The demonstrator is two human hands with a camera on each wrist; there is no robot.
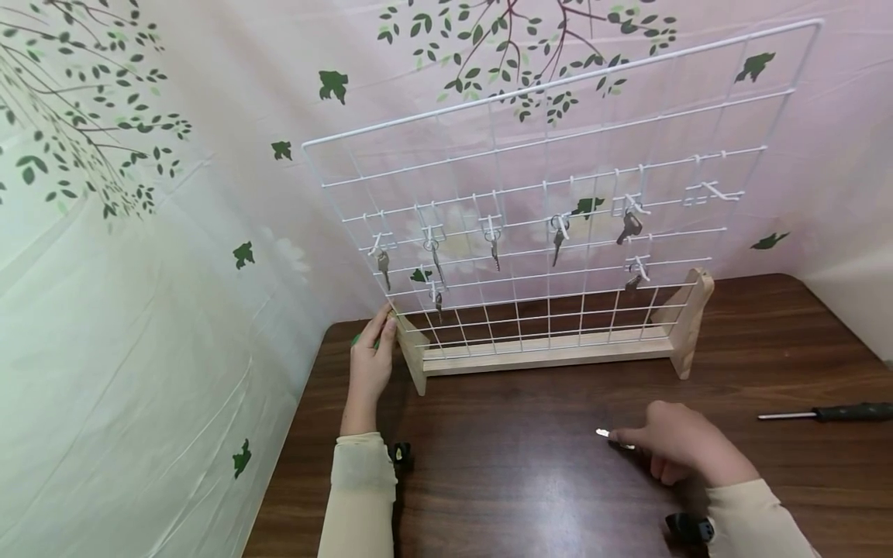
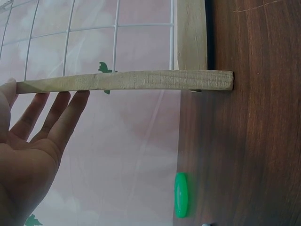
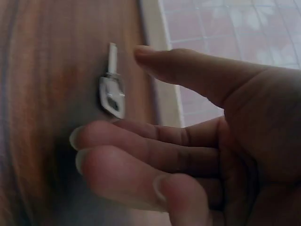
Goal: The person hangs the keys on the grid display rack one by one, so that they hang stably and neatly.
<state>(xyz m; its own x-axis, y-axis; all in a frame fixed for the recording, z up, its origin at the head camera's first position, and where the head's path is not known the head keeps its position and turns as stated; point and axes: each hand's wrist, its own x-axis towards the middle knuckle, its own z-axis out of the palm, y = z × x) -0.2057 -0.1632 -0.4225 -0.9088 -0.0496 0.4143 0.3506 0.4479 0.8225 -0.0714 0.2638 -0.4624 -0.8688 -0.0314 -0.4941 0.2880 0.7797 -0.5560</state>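
A wire grid rack [image 1: 551, 333] stands upright in a wooden base, with several keys hanging from its white hooks. My left hand [image 1: 372, 360] holds the wooden side piece [image 2: 127, 81] of the rack. In the left wrist view, its fingertips press on the outer face and the thumb lies at the far end. A loose silver key [image 3: 113, 96] lies on the brown table in front of the rack. Over that key is my right hand [image 1: 680, 442], its thumb and fingers apart on either side. In the head view, a finger covers part of the key.
A screwdriver [image 1: 847, 411] with a dark handle lies at the table's right. A green round object [image 2: 181, 195] sits beyond the rack's left side. One hook [image 1: 711, 191] at the rack's upper right bears no key. Printed cloth hangs behind the table.
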